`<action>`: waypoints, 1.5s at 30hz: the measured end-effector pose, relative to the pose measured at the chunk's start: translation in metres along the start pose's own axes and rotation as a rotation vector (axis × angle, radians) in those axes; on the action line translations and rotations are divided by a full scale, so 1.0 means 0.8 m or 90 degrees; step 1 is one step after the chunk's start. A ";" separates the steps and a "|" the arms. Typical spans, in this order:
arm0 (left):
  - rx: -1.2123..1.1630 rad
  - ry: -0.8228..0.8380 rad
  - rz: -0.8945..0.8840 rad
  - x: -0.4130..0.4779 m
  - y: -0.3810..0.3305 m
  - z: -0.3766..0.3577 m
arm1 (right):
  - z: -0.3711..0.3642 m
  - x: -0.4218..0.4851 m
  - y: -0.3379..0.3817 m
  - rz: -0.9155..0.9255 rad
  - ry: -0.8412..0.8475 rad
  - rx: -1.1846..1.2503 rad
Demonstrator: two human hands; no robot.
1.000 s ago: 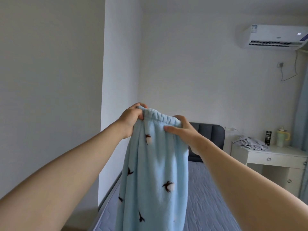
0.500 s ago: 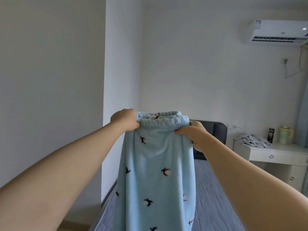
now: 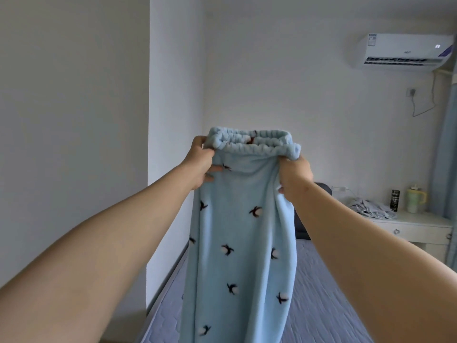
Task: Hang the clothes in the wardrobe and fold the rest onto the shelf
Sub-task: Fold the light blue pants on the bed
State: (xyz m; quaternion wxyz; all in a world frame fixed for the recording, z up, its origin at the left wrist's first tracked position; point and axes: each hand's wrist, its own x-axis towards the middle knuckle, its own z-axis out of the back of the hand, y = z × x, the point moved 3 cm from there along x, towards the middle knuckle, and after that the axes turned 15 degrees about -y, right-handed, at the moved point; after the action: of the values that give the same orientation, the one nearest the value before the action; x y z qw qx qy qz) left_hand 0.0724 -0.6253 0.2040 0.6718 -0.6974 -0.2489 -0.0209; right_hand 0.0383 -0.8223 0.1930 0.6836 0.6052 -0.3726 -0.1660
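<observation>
Light blue fleece trousers (image 3: 243, 238) with small dark-and-white prints hang in front of me, waistband up. My left hand (image 3: 201, 164) grips the left end of the elastic waistband. My right hand (image 3: 294, 175) grips the right end. Both arms are stretched forward at chest height, and the waistband is pulled wide between them. The legs drop straight down out of the bottom of the view, over the bed. No wardrobe or shelf is in view.
A bed with a grey-blue mattress (image 3: 319, 310) and dark headboard (image 3: 324, 189) lies below. At right stands a white bedside table (image 3: 415, 226) with crumpled grey cloth (image 3: 371, 207), a dark can and a pale green jug. A white wall column (image 3: 173, 120) stands left.
My hands have moved apart, so the bunched waistband is now stretched wide. The trousers have risen a little and hang flatter.
</observation>
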 end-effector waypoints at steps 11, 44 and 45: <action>-0.092 -0.110 -0.198 0.026 -0.090 0.000 | 0.022 0.018 0.066 0.147 -0.052 0.197; -0.030 -0.153 -0.092 0.009 -0.007 -0.028 | 0.015 0.013 -0.007 0.068 -0.131 0.265; -0.033 -0.178 -0.110 0.004 -0.012 -0.025 | 0.017 0.008 -0.002 0.077 -0.138 0.269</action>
State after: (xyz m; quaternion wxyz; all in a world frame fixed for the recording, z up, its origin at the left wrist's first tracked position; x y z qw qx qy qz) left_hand 0.0773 -0.6436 0.2162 0.6078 -0.6869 -0.3982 0.0123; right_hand 0.0327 -0.8365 0.1934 0.5066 0.6903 -0.5053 -0.1071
